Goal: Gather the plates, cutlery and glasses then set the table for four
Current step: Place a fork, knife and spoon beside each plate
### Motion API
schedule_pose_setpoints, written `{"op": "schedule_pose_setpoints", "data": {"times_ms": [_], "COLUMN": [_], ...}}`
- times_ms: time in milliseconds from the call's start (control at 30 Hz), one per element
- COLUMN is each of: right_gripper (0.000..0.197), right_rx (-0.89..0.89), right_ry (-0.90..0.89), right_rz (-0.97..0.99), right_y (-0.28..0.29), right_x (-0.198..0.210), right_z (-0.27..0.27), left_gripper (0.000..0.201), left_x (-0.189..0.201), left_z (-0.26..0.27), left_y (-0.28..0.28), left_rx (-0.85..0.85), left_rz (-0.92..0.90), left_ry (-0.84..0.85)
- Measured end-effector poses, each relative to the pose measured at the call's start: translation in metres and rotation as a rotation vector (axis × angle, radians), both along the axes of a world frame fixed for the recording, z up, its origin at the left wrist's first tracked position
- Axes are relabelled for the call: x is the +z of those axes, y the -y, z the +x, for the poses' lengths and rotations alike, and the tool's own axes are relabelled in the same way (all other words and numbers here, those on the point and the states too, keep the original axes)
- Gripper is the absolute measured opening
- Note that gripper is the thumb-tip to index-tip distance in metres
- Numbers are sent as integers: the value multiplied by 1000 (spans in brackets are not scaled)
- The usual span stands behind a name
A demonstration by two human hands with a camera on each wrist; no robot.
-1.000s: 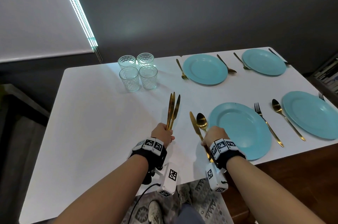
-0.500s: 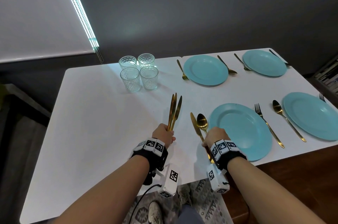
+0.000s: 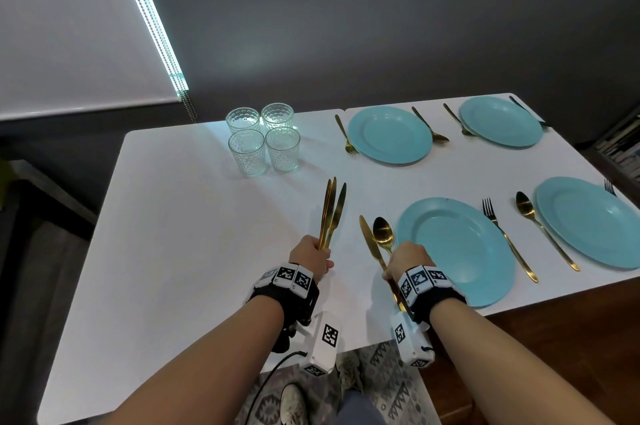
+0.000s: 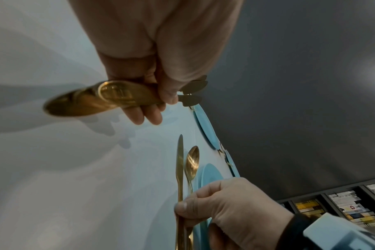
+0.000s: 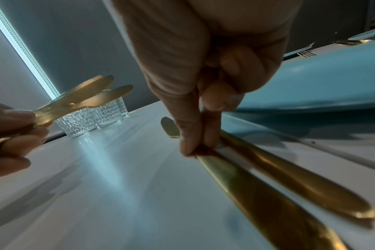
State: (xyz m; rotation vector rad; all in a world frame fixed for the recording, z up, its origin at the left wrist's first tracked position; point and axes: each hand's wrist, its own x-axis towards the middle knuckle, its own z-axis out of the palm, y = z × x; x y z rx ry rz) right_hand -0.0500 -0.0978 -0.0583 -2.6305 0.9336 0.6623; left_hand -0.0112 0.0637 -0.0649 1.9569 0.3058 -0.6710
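My left hand (image 3: 311, 253) grips a bundle of three gold knives (image 3: 332, 209) by the handles, blades pointing away above the white table (image 3: 173, 234). My right hand (image 3: 407, 260) pinches the handle of a single gold knife (image 3: 369, 241) lying on the table beside a gold spoon (image 3: 382, 234), just left of the near blue plate (image 3: 457, 248). In the right wrist view the fingers (image 5: 195, 135) press on that knife (image 5: 257, 189). Three more blue plates (image 3: 389, 135) (image 3: 500, 121) (image 3: 588, 220) have forks and spoons next to them. Several glasses (image 3: 263, 140) stand clustered at the back.
A dark wall runs behind the table, with a roller blind and bead chain (image 3: 149, 19) at the left. Shelves with books (image 3: 620, 147) stand at the right. A wooden floor and patterned rug (image 3: 381, 390) lie below the table's near edge.
Almost nothing differs. Both hands keep their holds in the same places; the view has shifted very slightly.
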Motion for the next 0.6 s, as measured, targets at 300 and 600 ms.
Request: {"op": "schedule_pose_setpoints", "data": {"times_ms": [300,600], "right_gripper": [25,27], "right_rx": [22,-145], "right_ry": [154,338], "right_rz": [219,527], "right_y": [-4,6], "right_x": [24,64], "right_z": [7,15], "left_gripper": [12,8], "left_x": [11,29], "left_z": [-3,-7], "left_y": [11,50], "left_rx": [-21,-82], "left_rz": [-103,-197], "left_ry": [-5,70]}}
